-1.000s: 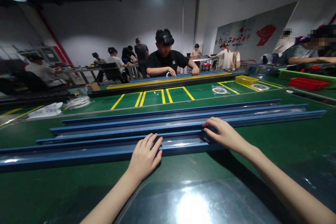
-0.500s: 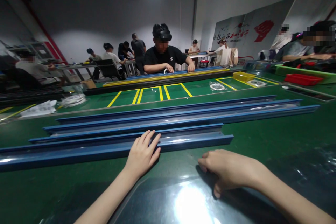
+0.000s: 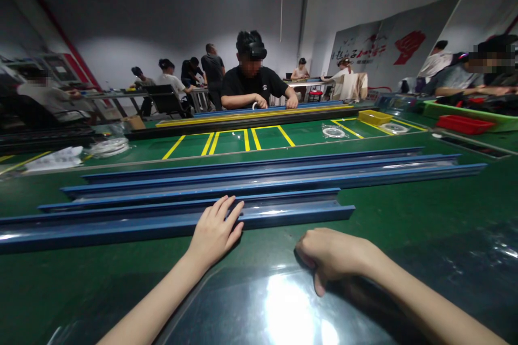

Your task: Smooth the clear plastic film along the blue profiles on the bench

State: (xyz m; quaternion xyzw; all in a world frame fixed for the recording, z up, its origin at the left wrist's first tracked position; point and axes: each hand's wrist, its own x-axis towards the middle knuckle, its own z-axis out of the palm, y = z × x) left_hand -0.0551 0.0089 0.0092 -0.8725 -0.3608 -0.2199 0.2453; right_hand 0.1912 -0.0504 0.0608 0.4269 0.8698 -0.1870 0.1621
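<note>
My left hand [image 3: 216, 230] lies with fingers stretched over the near wall of the closest blue channel profile [image 3: 299, 216], touching it without wrapping round it. To the right, my right hand [image 3: 329, 253] is low over the table, fingers curled under and thumb pointing down. Its fingertips are hidden, so I cannot tell whether anything is in them. Beneath and around it, a glossy clear sheet [image 3: 230, 302] reflects the lamp. Behind the closest channel lie more long blue channel profiles [image 3: 364, 175], roughly parallel.
The green table [image 3: 413, 202] carries yellow tape marks [image 3: 259, 139], bagged white coils [image 3: 109, 146], a yellow tray [image 3: 374, 117] and a red tray [image 3: 465, 124]. Across it, a person [image 3: 254, 81] handles another profile. Other people sit or stand farther back.
My right hand has shifted slightly left, with its fingers curled further under. My left hand stays on the channel. The view has tilted a little.
</note>
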